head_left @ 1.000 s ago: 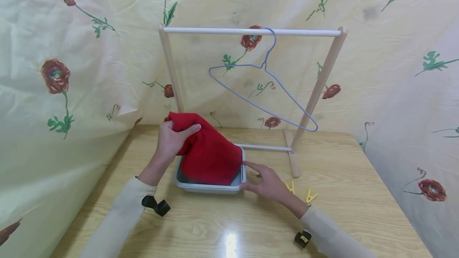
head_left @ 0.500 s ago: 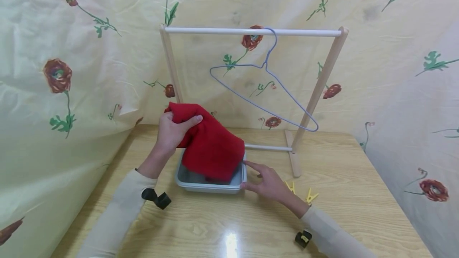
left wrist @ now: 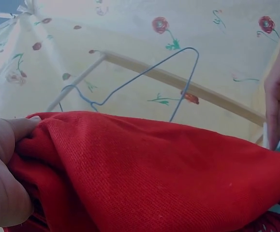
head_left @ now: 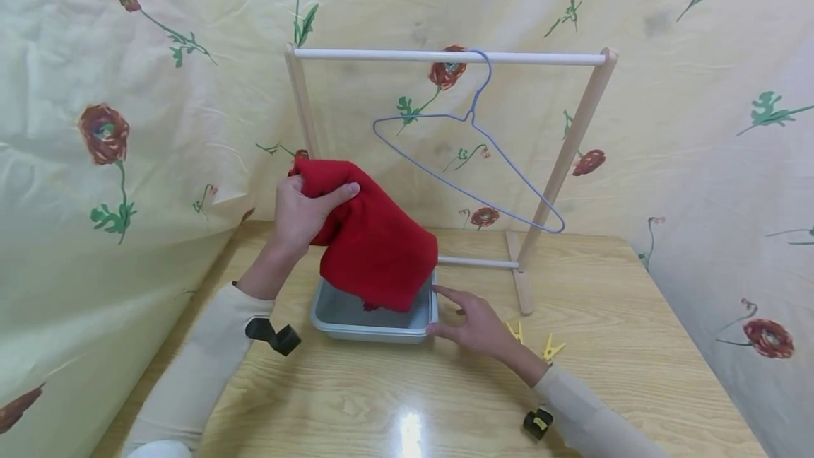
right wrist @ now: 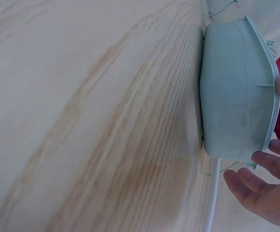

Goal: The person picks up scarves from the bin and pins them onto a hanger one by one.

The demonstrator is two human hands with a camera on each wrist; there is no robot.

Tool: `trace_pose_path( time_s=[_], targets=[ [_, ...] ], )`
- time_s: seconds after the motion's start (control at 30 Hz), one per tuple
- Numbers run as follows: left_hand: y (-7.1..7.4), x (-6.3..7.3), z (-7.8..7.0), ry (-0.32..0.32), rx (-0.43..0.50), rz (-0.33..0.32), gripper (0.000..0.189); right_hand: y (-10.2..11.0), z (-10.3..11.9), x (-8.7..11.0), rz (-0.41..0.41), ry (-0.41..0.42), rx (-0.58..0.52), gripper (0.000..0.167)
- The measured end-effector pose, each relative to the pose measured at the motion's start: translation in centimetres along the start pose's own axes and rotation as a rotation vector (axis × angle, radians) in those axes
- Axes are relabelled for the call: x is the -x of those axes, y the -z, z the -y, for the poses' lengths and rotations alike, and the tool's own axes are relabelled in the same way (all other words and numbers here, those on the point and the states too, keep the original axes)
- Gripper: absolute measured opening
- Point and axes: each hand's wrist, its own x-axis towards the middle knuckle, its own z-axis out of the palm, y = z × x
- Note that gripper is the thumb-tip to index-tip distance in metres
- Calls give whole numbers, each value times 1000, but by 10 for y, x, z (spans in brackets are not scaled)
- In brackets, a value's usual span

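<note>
My left hand (head_left: 297,214) grips a red scarf (head_left: 384,249) by its upper left corner, thumb across the front of the folded cloth. The scarf slants down over a pale grey-blue plastic tub (head_left: 375,334), its lower end still within the rim. Dark fringe (left wrist: 275,221) hangs at its lower right in the left wrist view. With spread, fairly straight fingers, my right hand (head_left: 473,320) touches the tub's right side. The right wrist view has these fingertips (right wrist: 263,157) along the tub's rim.
Behind the tub stands a rack with a white top bar (head_left: 381,55) and wooden legs. From the bar hangs a blue wire hanger (head_left: 467,196). Yellow clothespins (head_left: 552,348) lie by my right wrist on the wooden table (head_left: 356,401). A flowered sheet (head_left: 191,126) surrounds the table.
My left hand has risen, lifting the scarf higher, so more of the tub's inside shows. My right hand has stayed at the tub's side.
</note>
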Motion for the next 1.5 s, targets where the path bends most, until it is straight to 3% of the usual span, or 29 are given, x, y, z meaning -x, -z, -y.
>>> trace_pose_path(
  time_s=[0.4,0.6,0.9,1.3,1.5],
  targets=[
    [0,-5,-18,-34,2,15,51,8,0,5,-18,28,30,77],
    [-1,-6,-27,-25,-22,11,54,24,16,12,-97,116,16,64],
    [-2,-7,-30,-81,-1,12,47,60,50,21,-216,221,-73,49],
    [-4,-8,-32,-100,8,15,45,115,93,17,-383,339,-45,43],
    [-6,-7,-31,-119,16,26,44,147,106,8,-481,350,-20,35]
  ],
)
